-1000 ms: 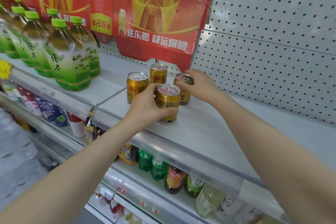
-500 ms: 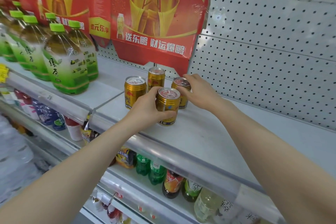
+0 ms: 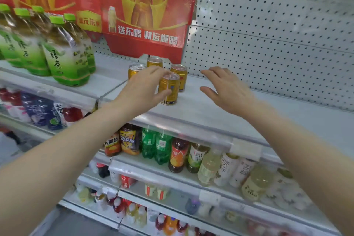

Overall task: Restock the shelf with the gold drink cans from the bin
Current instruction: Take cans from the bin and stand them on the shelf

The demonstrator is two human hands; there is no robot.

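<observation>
Several gold drink cans stand upright in a cluster on the white shelf (image 3: 191, 105), below a red cardboard display. My left hand (image 3: 141, 90) wraps the front gold can (image 3: 170, 92), thumb on its side and fingers at its top rim; the can rests on the shelf. Behind it are the back right can (image 3: 180, 76), the rear can (image 3: 154, 62) and a left can (image 3: 134, 68) partly hidden by my fingers. My right hand (image 3: 228, 90) hovers to the right of the cans, fingers spread and holding nothing. The bin is out of view.
Large green tea bottles (image 3: 65, 57) stand on the shelf to the left. The red display box (image 3: 145, 15) leans on the white pegboard (image 3: 268, 44) behind the cans. Lower shelves hold many drink bottles (image 3: 178, 155). Bare shelf stretches to the right of the cans.
My right hand has let go of the back right can and drawn back to the right, open. My left hand stays on the front can, which now stands on the shelf.
</observation>
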